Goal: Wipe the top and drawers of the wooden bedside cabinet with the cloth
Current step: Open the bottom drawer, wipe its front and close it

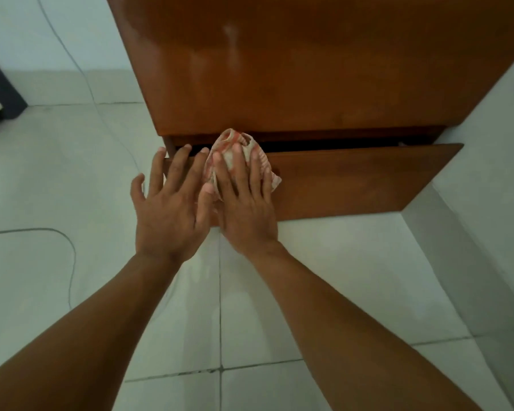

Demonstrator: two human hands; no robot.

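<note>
The wooden bedside cabinet (309,69) fills the upper middle of the head view, its glossy top facing me. A drawer (362,179) below the top stands pulled out a little, with a dark gap behind its front panel. My right hand (244,200) lies flat on a crumpled red-and-white cloth (258,161) and presses it against the left part of the drawer front. My left hand (169,203) rests beside it with fingers spread, fingertips over the drawer's top left edge.
White floor tiles (324,292) spread under my arms. A thin cable (69,256) curves over the floor at the left. A white wall (493,161) runs close along the cabinet's right side. A dark piece of furniture (0,84) stands at the far left.
</note>
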